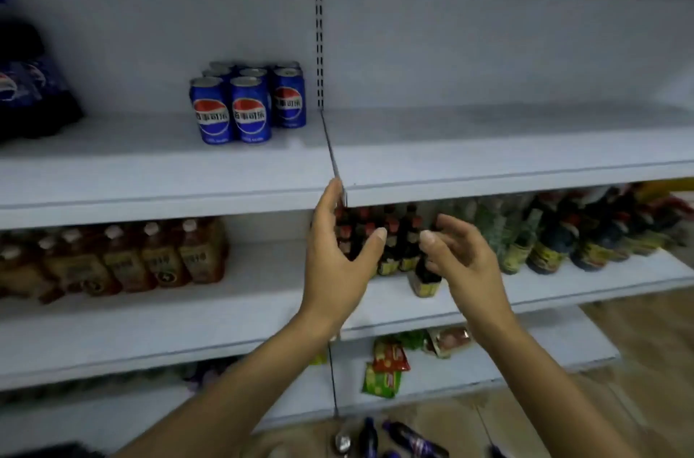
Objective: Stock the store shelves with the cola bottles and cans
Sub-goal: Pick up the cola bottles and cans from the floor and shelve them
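Left hand (338, 262) and right hand (463, 262) raised, fingers loose, empty. Cola cans (246, 106) stood on shelf (488, 153) above left hand; cola bottles (413, 440) lay on floor (631, 363) below both.

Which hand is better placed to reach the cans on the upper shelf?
Probably the left. The left hand is up at the shelf edge, nearer the cans; the right hand is lower and farther right.

Cans (248, 103) on shelf (169, 172), left of upright (319, 44)
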